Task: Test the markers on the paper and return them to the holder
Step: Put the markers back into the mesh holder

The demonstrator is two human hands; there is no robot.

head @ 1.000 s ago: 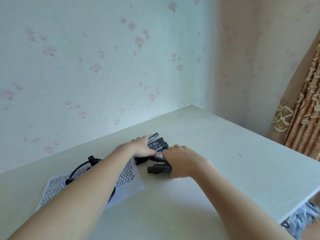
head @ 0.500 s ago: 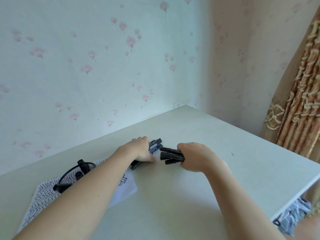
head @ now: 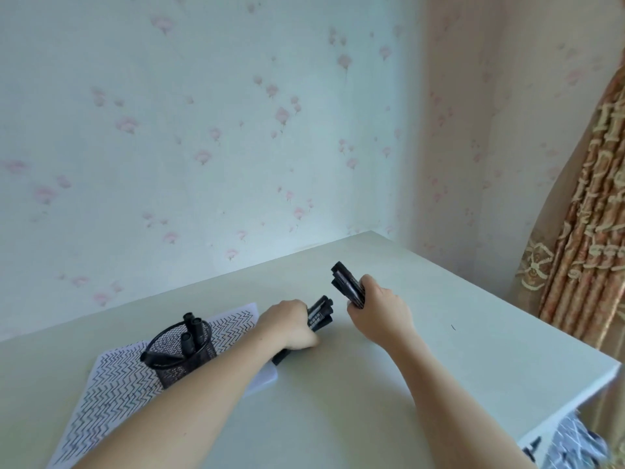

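Left hand (head: 287, 324) grasps a bundle of black plastic markers (head: 320, 312); right hand (head: 378, 313) grasps another black marker bundle (head: 348, 284) above the pale counter (head: 338, 401).

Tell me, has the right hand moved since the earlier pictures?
Yes. The right hand gripping its markers has lifted away from the left hand, toward the table's far corner.
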